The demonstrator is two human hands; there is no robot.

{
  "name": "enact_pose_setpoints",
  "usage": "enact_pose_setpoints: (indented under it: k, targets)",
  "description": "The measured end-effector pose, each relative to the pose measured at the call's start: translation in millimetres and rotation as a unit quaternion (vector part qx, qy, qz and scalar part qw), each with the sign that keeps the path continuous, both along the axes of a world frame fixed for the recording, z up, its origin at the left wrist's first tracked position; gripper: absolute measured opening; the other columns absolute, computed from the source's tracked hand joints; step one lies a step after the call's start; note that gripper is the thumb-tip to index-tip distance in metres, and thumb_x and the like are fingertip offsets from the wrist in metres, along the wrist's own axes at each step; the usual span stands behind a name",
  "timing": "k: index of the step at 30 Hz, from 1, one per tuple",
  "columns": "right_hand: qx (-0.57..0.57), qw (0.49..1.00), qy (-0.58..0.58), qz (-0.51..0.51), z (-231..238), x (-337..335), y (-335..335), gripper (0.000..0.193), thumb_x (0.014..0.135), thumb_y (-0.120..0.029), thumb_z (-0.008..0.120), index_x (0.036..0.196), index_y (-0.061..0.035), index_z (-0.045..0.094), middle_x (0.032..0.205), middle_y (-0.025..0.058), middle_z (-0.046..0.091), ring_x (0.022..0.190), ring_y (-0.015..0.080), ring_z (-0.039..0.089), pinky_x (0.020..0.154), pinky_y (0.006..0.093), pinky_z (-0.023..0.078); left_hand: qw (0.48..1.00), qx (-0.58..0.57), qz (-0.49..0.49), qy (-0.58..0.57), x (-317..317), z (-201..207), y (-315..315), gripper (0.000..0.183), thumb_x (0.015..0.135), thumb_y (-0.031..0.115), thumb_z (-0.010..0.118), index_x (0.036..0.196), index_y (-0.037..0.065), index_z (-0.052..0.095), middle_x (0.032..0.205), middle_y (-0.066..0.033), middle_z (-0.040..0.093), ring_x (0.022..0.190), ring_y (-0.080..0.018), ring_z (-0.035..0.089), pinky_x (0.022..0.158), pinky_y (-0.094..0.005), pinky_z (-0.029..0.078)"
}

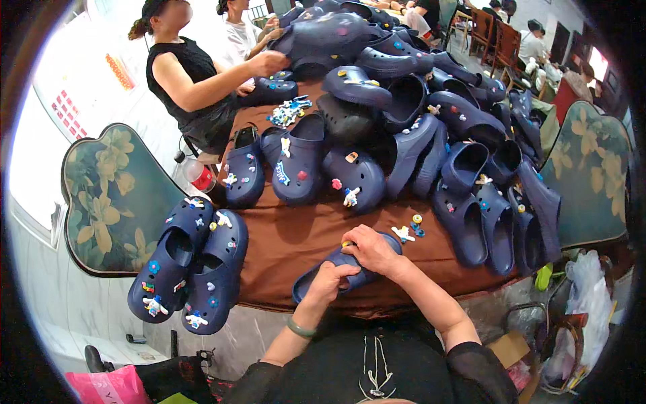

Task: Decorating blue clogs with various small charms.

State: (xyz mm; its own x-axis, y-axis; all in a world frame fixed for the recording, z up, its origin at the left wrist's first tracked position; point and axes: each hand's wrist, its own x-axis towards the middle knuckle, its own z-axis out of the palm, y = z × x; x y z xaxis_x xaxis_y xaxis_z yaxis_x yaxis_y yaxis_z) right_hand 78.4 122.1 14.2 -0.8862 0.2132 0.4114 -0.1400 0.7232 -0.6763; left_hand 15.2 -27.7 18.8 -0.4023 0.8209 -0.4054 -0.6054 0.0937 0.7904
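Observation:
A navy clog (304,285) lies at the table's front edge, mostly covered by my hands. My left hand (330,279) is closed on its side near the opening, thumb pointing right. Over the toe part, my right hand (373,249) is closed with a small yellow charm (346,245) at its fingertips, against the clog. Just beyond on the right lie loose charms: a white figure (403,233), a yellow round one (417,219) and blue bits (418,230). Three decorated clogs stand farther back, among them one with a red charm (296,185).
Two decorated clogs (214,296) sit at the left front corner. A large pile of navy clogs (464,118) covers the back and right. Loose charms (289,111) lie near a person (192,87) at the left. Chair backs (114,202) flank the brown-covered table (269,249).

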Motion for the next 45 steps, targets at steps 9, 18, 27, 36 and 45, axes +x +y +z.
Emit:
enact_pose_setpoints:
  k: [9, 18, 27, 36, 45]
  targets:
    - [0.072, 0.996, 0.039, -0.018, 8.2, 8.8, -15.0, 0.02, 0.074, -0.013, 0.069, 0.089, -0.0043, 0.058, 0.087, 0.0105, 0.057, 0.087, 0.0295, 0.054, 0.078, 0.0391, 0.043, 0.992, 0.041, 0.104, -0.064, 13.8, -10.2, -6.9, 0.031, 0.074, -0.005, 0.065, 0.103, 0.003, 0.061, 0.1, -0.0016, 0.062, 0.092, -0.0136, 0.061, 0.084, -0.0286, 0.048]
    - [0.143, 0.986, -0.062, 0.06, 38.6, 16.7, -11.9, 0.02, 0.077, -0.014, 0.066, 0.091, -0.0068, 0.054, 0.091, 0.0092, 0.052, 0.088, 0.0296, 0.048, 0.075, 0.0415, 0.038, 0.991, 0.073, 0.116, 0.0, 30.2, -12.6, -16.5, 0.05, 0.06, -0.016, 0.066, 0.107, 0.0, 0.059, 0.101, -0.0054, 0.063, 0.093, -0.0188, 0.063, 0.085, -0.0335, 0.051]
    - [0.096, 0.991, 0.028, 0.086, 35.4, 24.7, 2.8, 0.028, 0.075, -0.019, 0.07, 0.098, -0.0077, 0.06, 0.101, 0.0084, 0.057, 0.102, 0.0278, 0.052, 0.088, 0.0392, 0.04, 0.99, 0.102, 0.095, -0.019, 32.8, -10.1, -19.9, 0.057, 0.061, -0.016, 0.068, 0.114, 0.001, 0.056, 0.105, -0.0061, 0.062, 0.098, -0.0196, 0.061, 0.087, -0.0325, 0.05]
    - [0.244, 0.962, 0.003, 0.124, 26.1, 9.7, 6.8, 0.026, 0.079, -0.024, 0.066, 0.099, -0.0079, 0.061, 0.103, 0.0046, 0.057, 0.099, 0.0249, 0.051, 0.086, 0.0379, 0.04, 0.992, 0.094, 0.071, -0.038, 19.9, -16.8, -15.5, 0.046, 0.064, -0.013, 0.068, 0.108, 0.001, 0.059, 0.099, -0.0065, 0.064, 0.091, -0.0187, 0.063, 0.082, -0.0318, 0.051]
    - [0.236, 0.969, -0.004, 0.069, 12.9, 6.8, -0.7, 0.021, 0.081, -0.022, 0.063, 0.094, -0.0063, 0.057, 0.097, 0.0085, 0.055, 0.093, 0.0276, 0.05, 0.082, 0.0395, 0.038, 0.988, 0.113, 0.091, -0.05, 18.6, -17.3, -13.0, 0.042, 0.065, -0.011, 0.067, 0.105, -0.001, 0.061, 0.093, -0.0067, 0.065, 0.084, -0.0183, 0.064, 0.078, -0.0312, 0.052]
